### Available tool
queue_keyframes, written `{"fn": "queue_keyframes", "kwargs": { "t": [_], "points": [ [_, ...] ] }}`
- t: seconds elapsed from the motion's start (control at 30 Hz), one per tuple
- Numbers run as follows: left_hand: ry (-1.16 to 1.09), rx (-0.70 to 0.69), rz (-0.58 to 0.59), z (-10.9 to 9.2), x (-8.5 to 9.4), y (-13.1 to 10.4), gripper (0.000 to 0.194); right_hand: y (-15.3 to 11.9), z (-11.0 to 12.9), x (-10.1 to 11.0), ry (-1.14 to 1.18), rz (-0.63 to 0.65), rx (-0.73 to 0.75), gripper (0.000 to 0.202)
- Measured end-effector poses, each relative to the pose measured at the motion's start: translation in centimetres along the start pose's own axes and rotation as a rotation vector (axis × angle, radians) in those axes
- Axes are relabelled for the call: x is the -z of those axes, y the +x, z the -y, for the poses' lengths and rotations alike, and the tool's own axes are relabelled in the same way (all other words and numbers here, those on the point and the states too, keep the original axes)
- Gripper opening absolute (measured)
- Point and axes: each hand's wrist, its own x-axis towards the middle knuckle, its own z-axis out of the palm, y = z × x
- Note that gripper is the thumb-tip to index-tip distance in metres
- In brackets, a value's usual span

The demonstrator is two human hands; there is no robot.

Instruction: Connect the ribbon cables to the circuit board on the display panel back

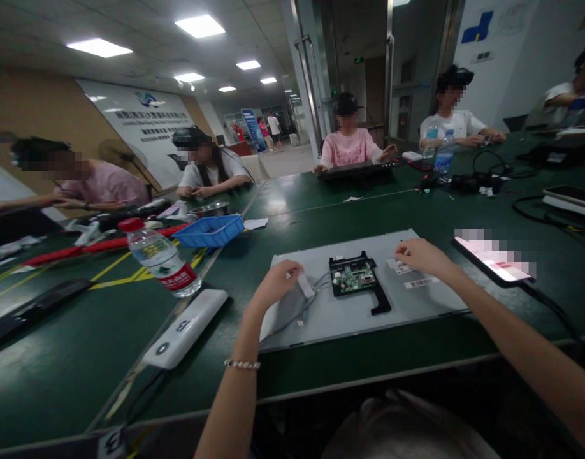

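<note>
A green table spread beneath and around both hands. Across it, beyond the hands, sat a person in a pink top. A flat grey panel lay on the table under both hands. To the left of the left hand stood a water bottle with a red cap; a blue tray sat beyond that hand, and a white power bank lay nearer the wearer. A lit phone lay to the right of the right hand. The left hand had its fingertips closed on a white strip; the right hand hung bent over the panel, fingertips together, though whether they gripped anything could not be told. Between the hands, a black frame rested on the panel, holding a green circuit board. Thin cables ran just below the left hand. A barcode label lay just nearer the wearer than the right hand. The white strip slanted down from the left fingertips.
</note>
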Motion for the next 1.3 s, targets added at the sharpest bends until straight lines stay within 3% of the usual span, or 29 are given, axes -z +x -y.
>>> {"fn": "queue_keyframes", "kwargs": {
  "t": [0.2, 0.33, 0.57, 0.77, 1.03, 1.2, 1.3],
  "points": [
    [0.235, 0.071, -0.092, 0.1, -0.6, -0.1, 0.025, -0.3, 1.3, -0.2, -0.093, -0.094, -0.023, 0.033],
    [0.293, 0.029, -0.153, -0.3, -0.6, -0.1, 0.031, 0.3, 3.6, -0.3, -0.092, -0.156, 0.125, 0.037],
    [0.255, -0.003, -0.159, -1.0, -0.3, -0.1, 0.026, 4.0, 8.7, -1.9, -0.064, -0.029, 0.431, 0.037],
    [0.248, -0.012, -0.146, -1.3, -0.2, -0.1, 0.024, 6.2, 11.1, -4.1, -0.089, 0.018, 0.441, 0.026],
    [0.248, -0.036, -0.204, -1.7, 0.2, 0.0, 0.023, 6.1, 8.6, -2.8, -0.086, -0.214, 0.306, 0.032],
    [0.261, -0.04, -0.242, -1.9, 0.2, 0.0, 0.022, 6.0, 6.3, -2.7, -0.028, -0.078, 0.255, 0.03],
    [0.279, -0.058, -0.247, -2.1, 0.1, 0.1, 0.022, 6.5, 5.3, -3.5, 0.134, -0.114, 0.227, 0.033]
  ]
}}
